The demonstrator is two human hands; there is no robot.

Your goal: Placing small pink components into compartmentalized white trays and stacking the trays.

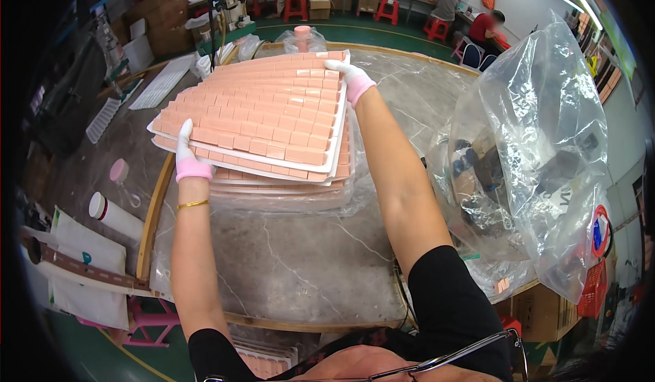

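Both my hands wear white gloves with pink cuffs. They grip a white tray filled with rows of small, glossy, salmon-pink rectangular pieces. My left hand is closed on its near-left edge, thumb on top and fingers hidden underneath. At the far-right corner, my right hand pinches the rim, thumb over the pieces. The tray is tilted over a stack of similar filled trays. Just below it shows another tray's edge; whether that one is lifted too I cannot tell. Clear plastic film surrounds the stack's base.
A large clear plastic bag bulges at the right of the grey marbled table. To the left are a white cylinder, a pink round lid and white ribbed trays. People sit on red stools farther back.
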